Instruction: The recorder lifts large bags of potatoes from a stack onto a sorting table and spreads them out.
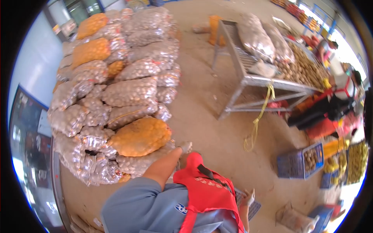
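My left hand [186,147], which looks gloved, reaches out beside a stack of filled sacks. Nearest to it are an orange mesh sack [142,137] and a clear sack of round produce [140,163] beneath. Whether its fingers are apart or closed is too small to tell. Low on the other side, my right hand [249,198], in a pale glove, has its fingers apart with nothing seen in them. A blue-grey plastic crate [255,210] shows partly behind that hand; contact cannot be made out. A red apron [201,189] covers my front.
A metal sorting table [237,62] carries two large sacks [256,38] and loose potatoes [306,65]. Yellow strapping [256,121] trails from it onto the floor. A blue crate of potatoes [300,160] stands at right. Other people [335,96] are at the table's far end.
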Demonstrator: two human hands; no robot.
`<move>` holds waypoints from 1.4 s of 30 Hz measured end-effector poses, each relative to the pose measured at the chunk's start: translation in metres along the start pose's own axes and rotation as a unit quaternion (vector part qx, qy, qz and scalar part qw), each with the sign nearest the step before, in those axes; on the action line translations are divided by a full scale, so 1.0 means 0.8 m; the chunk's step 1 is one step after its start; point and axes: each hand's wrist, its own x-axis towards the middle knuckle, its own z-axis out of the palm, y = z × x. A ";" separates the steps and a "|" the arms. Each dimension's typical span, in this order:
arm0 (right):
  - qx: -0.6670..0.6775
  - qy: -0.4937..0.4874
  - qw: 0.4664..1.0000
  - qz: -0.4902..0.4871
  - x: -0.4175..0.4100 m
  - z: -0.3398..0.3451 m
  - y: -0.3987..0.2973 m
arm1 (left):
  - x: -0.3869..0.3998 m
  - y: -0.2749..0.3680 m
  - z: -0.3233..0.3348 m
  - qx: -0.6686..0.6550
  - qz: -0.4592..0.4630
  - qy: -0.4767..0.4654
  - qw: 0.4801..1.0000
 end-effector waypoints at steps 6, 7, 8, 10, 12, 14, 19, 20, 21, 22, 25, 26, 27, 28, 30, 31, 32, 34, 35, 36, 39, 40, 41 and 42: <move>-0.044 -0.070 0.996 0.041 0.013 0.016 -0.011 | 0.013 0.012 -0.076 0.005 0.031 0.077 0.997; -0.037 -0.061 0.996 0.057 0.012 0.025 -0.013 | 0.023 0.001 -0.096 -0.004 0.020 0.058 0.998; -0.027 -0.044 0.996 0.071 0.010 0.025 -0.013 | 0.025 -0.002 -0.105 -0.009 0.007 0.033 0.999; -0.033 -0.068 0.995 0.066 0.011 0.032 -0.013 | 0.026 -0.009 -0.120 0.064 0.021 0.052 0.996; 0.026 -0.081 0.995 0.044 0.008 0.027 -0.013 | 0.009 -0.013 -0.109 0.145 0.031 0.055 0.987; 0.047 -0.072 0.996 0.023 0.008 0.018 -0.006 | -0.021 0.003 -0.090 0.062 0.026 0.099 0.993; 0.085 -0.045 0.995 0.038 0.003 0.034 -0.004 | -0.016 -0.041 -0.106 -0.075 0.021 0.097 0.992; 0.064 -0.049 0.996 0.038 0.008 0.031 -0.004 | -0.015 -0.044 -0.108 -0.079 -0.005 0.064 0.995; 0.043 -0.053 0.997 0.038 0.012 0.027 -0.004 | -0.013 -0.045 -0.108 -0.078 -0.006 0.062 0.995; 0.043 -0.050 0.997 0.037 0.016 0.021 -0.005 | -0.011 -0.045 -0.109 -0.091 -0.014 0.058 0.994; 0.142 -0.066 0.980 0.123 0.009 -0.005 0.006 | -0.008 -0.040 -0.102 -0.040 -0.014 0.064 0.997; 0.104 -0.100 0.988 0.061 -0.001 -0.001 0.011 | -0.001 -0.045 -0.097 0.014 -0.006 0.083 0.996; 0.064 -0.132 0.989 -0.002 -0.008 0.000 0.011 | 0.004 -0.049 -0.103 0.026 -0.005 0.072 0.997; 0.087 -0.170 0.981 0.023 -0.009 0.009 0.003 | 0.019 -0.075 -0.130 -0.048 -0.010 0.053 0.997; 0.101 -0.158 0.981 0.052 0.010 0.013 0.011 | 0.029 -0.079 -0.131 -0.102 -0.020 0.007 0.995; 0.096 -0.107 0.988 0.060 0.017 0.004 0.020 | 0.024 -0.067 -0.114 -0.090 -0.020 0.006 0.996; 0.109 -0.086 0.989 0.053 0.019 -0.005 0.026 | 0.019 -0.058 -0.104 -0.082 -0.018 0.014 0.996; 0.015 -0.093 0.994 -0.051 0.020 -0.008 0.028 | 0.025 -0.071 -0.104 -0.037 0.011 0.020 0.999; 0.026 -0.080 0.995 -0.055 0.020 -0.007 0.030 | 0.032 -0.070 -0.105 0.000 0.041 0.032 0.999; 0.012 -0.075 0.996 -0.052 0.017 -0.012 0.030 | 0.032 -0.065 -0.100 0.013 0.040 0.015 0.999; 0.043 -0.086 0.995 -0.006 -0.003 -0.016 0.021 | 0.016 -0.061 -0.096 -0.001 -0.016 0.009 1.000; 0.082 -0.123 0.988 0.036 -0.012 -0.016 0.017 | 0.013 -0.051 -0.095 -0.009 -0.054 0.005 0.998; 0.087 -0.114 0.989 0.036 -0.023 -0.015 0.013 | 0.011 -0.048 -0.096 -0.020 -0.093 0.006 0.995; 0.085 -0.097 0.991 0.041 -0.030 -0.011 0.010 | 0.011 -0.052 -0.095 -0.015 -0.095 0.004 0.995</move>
